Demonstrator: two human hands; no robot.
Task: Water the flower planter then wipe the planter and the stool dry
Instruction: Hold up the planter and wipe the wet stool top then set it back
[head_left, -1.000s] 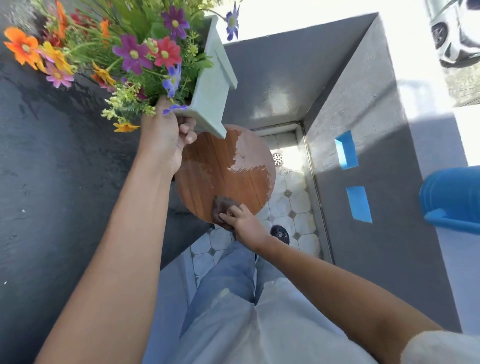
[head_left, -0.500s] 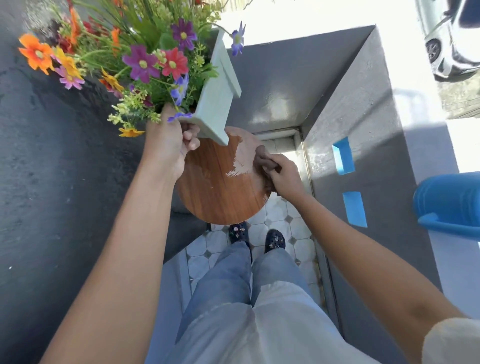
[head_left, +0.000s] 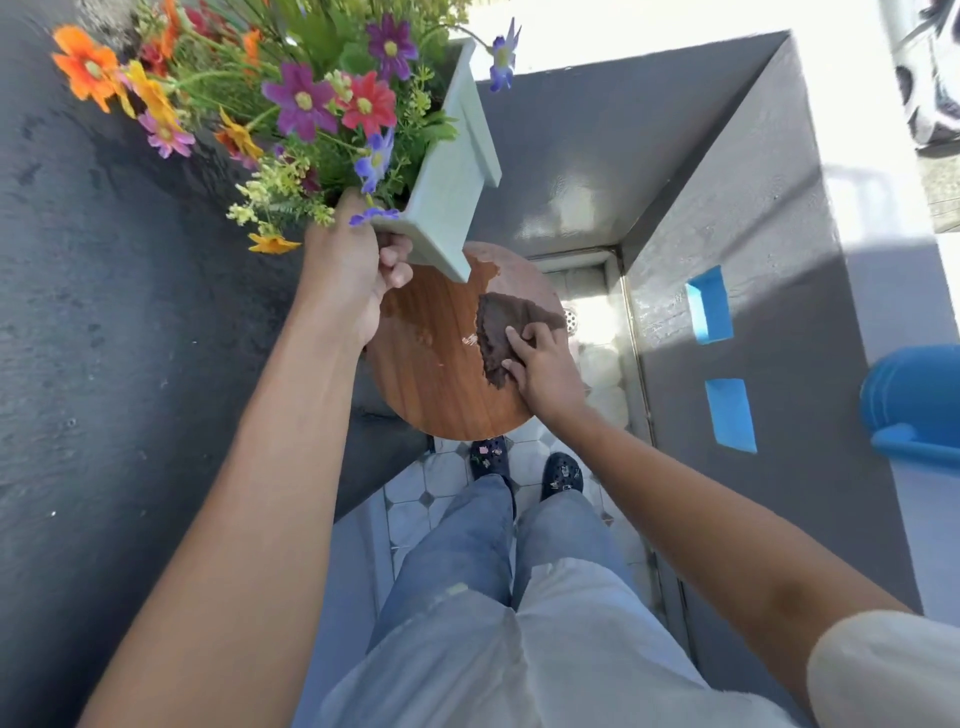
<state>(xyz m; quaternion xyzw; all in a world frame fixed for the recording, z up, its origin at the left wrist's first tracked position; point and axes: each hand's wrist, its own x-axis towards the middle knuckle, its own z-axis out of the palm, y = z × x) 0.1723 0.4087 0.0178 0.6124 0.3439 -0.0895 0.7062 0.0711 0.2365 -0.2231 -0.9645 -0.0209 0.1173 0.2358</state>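
Observation:
My left hand (head_left: 353, 270) grips the near corner of a pale green wooden planter (head_left: 447, 176) full of colourful flowers (head_left: 311, 104) and holds it tilted up above the stool. Below it sits the round wooden stool top (head_left: 436, 374), wet and shiny, with a few droplets near its middle. My right hand (head_left: 545, 364) lies flat on a dark brown cloth (head_left: 498, 327), pressing it onto the right side of the stool top.
A dark grey wall (head_left: 104, 364) runs along the left; a lighter grey wall (head_left: 753, 364) with two blue tape patches (head_left: 730, 413) stands to the right. A blue watering can (head_left: 914, 410) sits at the right edge. My feet (head_left: 524, 465) stand on tiled floor just below the stool.
My right hand swept the cloth from the stool's near edge up to its far right rim, then back to the right middle, where the cloth now lies spread out. The left hand kept the planter lifted.

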